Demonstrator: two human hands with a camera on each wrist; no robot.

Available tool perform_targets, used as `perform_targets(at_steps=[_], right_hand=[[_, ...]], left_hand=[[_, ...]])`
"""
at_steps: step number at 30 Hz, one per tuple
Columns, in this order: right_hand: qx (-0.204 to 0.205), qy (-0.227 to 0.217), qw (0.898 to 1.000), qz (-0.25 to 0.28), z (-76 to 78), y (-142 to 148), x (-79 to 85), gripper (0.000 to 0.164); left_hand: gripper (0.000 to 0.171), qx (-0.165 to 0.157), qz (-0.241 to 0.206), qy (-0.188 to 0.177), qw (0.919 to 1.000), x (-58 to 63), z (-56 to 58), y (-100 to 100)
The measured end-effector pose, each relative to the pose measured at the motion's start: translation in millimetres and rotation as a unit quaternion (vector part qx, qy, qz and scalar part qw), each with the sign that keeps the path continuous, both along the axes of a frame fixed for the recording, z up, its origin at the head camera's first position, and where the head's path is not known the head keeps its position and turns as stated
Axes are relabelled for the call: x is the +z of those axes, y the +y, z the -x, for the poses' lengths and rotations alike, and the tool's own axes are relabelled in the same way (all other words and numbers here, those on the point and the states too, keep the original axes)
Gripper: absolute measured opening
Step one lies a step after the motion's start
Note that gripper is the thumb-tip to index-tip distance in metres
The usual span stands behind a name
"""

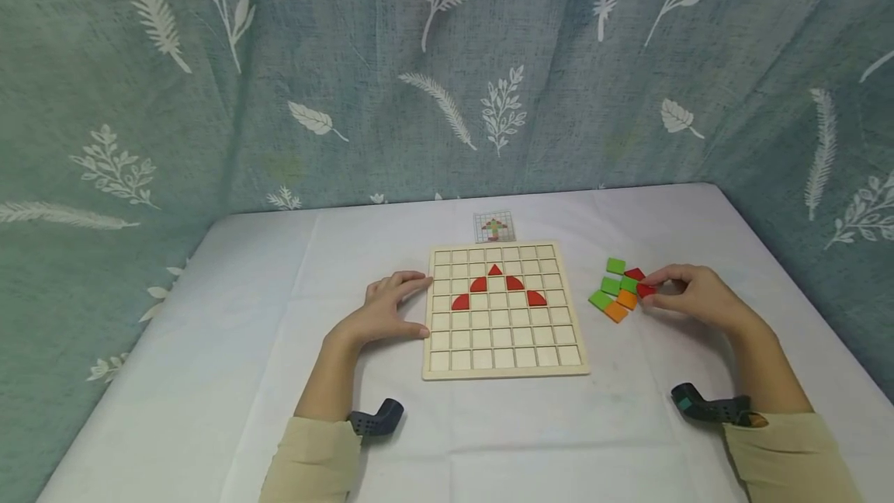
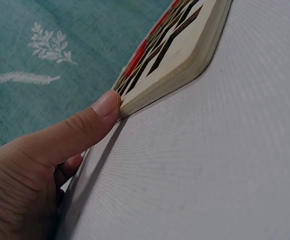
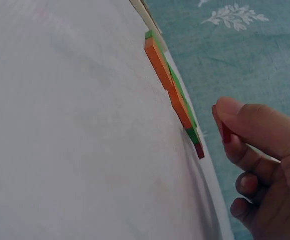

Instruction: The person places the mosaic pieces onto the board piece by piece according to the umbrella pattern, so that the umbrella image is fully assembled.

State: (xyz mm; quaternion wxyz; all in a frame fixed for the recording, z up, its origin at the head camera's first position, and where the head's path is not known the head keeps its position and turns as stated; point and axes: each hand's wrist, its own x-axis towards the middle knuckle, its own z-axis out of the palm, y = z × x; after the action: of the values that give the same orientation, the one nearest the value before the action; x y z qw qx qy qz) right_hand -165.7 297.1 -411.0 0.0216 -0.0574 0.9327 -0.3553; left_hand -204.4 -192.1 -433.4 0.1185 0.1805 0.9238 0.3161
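Note:
A square wooden grid board lies flat on the table, with several red pieces set in its upper half: a triangle at the top and quarter-round ones stepping down both sides. My left hand touches the board's left edge with thumb and fingertips spread apart; its thumb presses near a corner. Between thumb and forefinger, my right hand pinches a small red piece, raised off the cloth in the right wrist view. Its full shape is partly covered by the fingers.
Right of the board lies a loose cluster of green squares, orange squares and another red piece. Behind the board is a small pattern card. A leaf-print curtain hangs behind the white-clothed table.

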Motion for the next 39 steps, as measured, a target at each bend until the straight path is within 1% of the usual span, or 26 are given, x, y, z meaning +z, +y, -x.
perform_targets(at_steps=[5,8,17,22,27,39], right_hand=[[0.006,-0.007,1.000,0.004,3.5,-8,3.0,0.040],[0.009,-0.002,1.000,0.005,5.0,-11,3.2,0.038],[0.035,0.008,0.999,0.029,7.6,-21,3.3,0.034],[0.055,-0.005,0.997,0.052,11.1,-28,1.7,0.031],[0.071,-0.013,0.996,0.045,14.6,-37,0.7,0.030],[0.110,-0.028,0.991,0.077,19.7,-63,2.8,0.027]], left_hand=[[0.091,0.001,-0.005,-0.005,1.0000,0.0,-0.3,-1],[0.091,0.000,-0.003,-0.003,1.0000,0.1,-0.2,-1],[0.090,-0.002,0.002,0.001,1.0000,-0.8,0.6,0],[0.090,-0.004,0.001,0.001,1.0000,-0.7,0.9,-1],[0.091,-0.005,-0.001,-0.001,1.0000,-0.1,0.7,0],[0.091,-0.006,-0.004,-0.007,1.0000,0.0,1.4,0]])
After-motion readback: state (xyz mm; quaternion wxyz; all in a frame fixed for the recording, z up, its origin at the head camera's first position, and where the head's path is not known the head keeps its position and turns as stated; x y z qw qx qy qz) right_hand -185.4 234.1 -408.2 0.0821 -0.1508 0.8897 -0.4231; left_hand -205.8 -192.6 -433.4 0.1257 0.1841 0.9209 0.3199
